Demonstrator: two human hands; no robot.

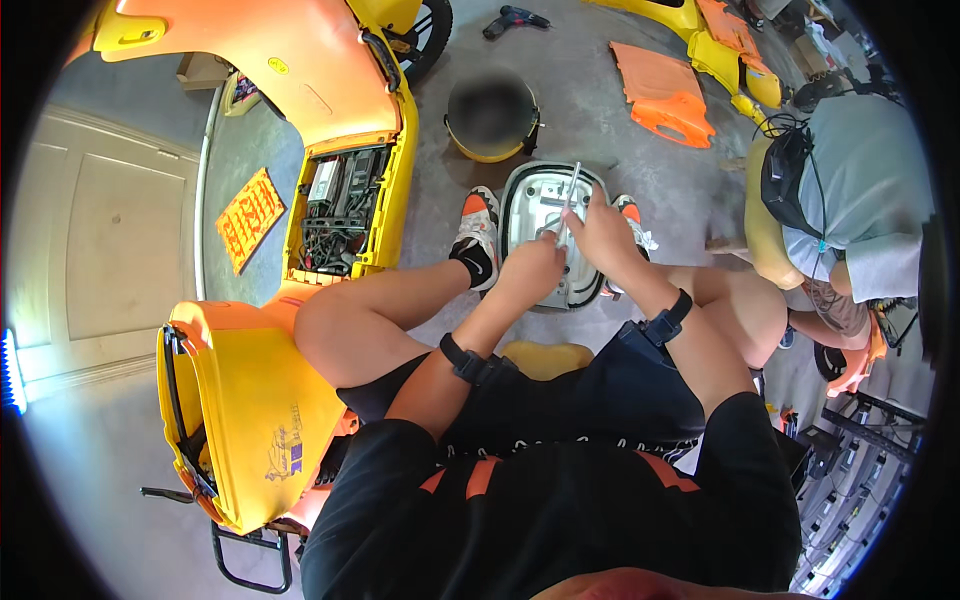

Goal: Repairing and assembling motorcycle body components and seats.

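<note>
Between my shoes, a pale moulded shell point(525, 185) with a black rim and small fittings inside rests in front of me. My right hand point(603, 232) is closed on a slim silver rod-like tool point(573, 180), which points up and away over the shell. My left hand point(530, 268) is just left of it and lower, fingers curled over the shell around something small that I cannot make out; it may touch the tool's lower end, but I cannot tell.
Yellow-orange scooter bodywork point(240, 400) with an open electronics bay point(335, 210) stands left. Ahead lie a round yellow-rimmed container point(485, 150), a power drill point(510, 22) and orange panels point(660, 90). A co-worker point(850, 180) in grey is close on my right, above a rack point(850, 480).
</note>
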